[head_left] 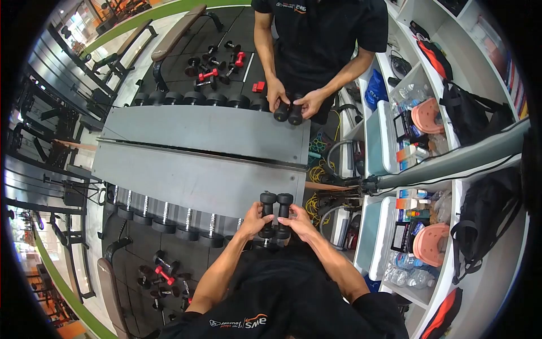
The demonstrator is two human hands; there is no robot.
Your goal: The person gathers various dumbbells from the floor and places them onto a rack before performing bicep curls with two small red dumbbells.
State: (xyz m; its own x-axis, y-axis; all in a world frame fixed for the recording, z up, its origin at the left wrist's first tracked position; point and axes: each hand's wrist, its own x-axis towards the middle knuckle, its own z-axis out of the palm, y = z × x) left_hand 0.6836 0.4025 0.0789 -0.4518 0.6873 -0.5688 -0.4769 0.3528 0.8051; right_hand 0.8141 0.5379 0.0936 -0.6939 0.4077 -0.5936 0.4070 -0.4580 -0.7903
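Two small black dumbbells stand side by side, close together, near the right end of a grey rack top (192, 176). My left hand (252, 221) grips the left dumbbell (267, 199), thumb across its handle. Around the handle of the right dumbbell (285, 199), my right hand (301, 224) is closed in the same way. Parts of both handles are covered by my fingers. A mirror (206, 127) behind the rack reflects my hands and the dumbbells.
Larger dumbbells (188, 232) hang in a row along the rack's front. Loose weights, including a red dumbbell (164, 275), lie on the dark floor beside a bench (113, 294). White shelving (420, 294) at right holds bottles, a black bag (480, 229) and a pink item (431, 244).
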